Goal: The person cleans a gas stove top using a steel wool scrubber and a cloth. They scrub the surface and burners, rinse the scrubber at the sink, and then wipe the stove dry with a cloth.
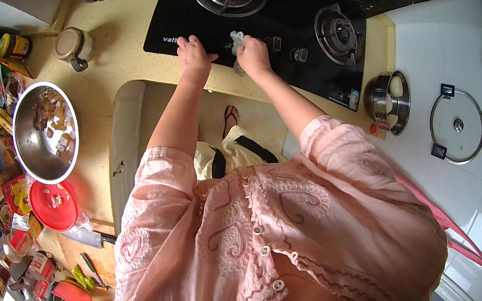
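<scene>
The right hand [253,56] has its fingers closed around a crumpled cloth [237,41] on the black stove [297,31]; the left hand [193,54] rests flat beside it, fingers open.

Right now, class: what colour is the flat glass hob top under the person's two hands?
Black: the glass hob top under the left hand and right hand, shown best in the head view.

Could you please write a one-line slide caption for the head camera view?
Right hand presses a crumpled cloth on the black gas hob; left hand rests flat beside it.
</scene>
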The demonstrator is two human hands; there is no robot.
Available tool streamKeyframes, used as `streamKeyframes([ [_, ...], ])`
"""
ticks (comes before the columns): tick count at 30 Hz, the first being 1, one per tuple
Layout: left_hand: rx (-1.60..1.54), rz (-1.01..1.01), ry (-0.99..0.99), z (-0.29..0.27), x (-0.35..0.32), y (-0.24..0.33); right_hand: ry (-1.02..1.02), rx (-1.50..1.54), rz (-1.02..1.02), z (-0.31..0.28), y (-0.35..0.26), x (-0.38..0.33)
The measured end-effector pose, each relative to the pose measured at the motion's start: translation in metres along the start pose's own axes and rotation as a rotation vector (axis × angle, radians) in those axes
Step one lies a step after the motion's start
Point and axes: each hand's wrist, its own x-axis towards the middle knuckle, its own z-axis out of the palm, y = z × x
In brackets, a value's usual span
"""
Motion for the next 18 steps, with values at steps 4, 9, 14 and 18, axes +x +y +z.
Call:
streamKeyframes([
  [4, -0.006, 0.058, 0.057, 0.002, -0.002, -0.003, -0.043, 0.075, 0.027, 0.002, -0.007, 0.004],
  [9, -0.040, 0.207, 0.146, 0.015, 0.004, -0.022, -0.004, 0.052, 0.126, -0.027, 0.020, -0.003],
  [14, -0.054, 0.221, 0.129, 0.015, 0.004, -0.024, 0.063, 0.098, 0.155, -0.008, 0.013, -0.018],
  [18, -0.047, 0.210, 0.115, 0.017, 0.006, -0.022, 0.031, 0.146, 0.173, 0.002, 0.006, -0.008],
])
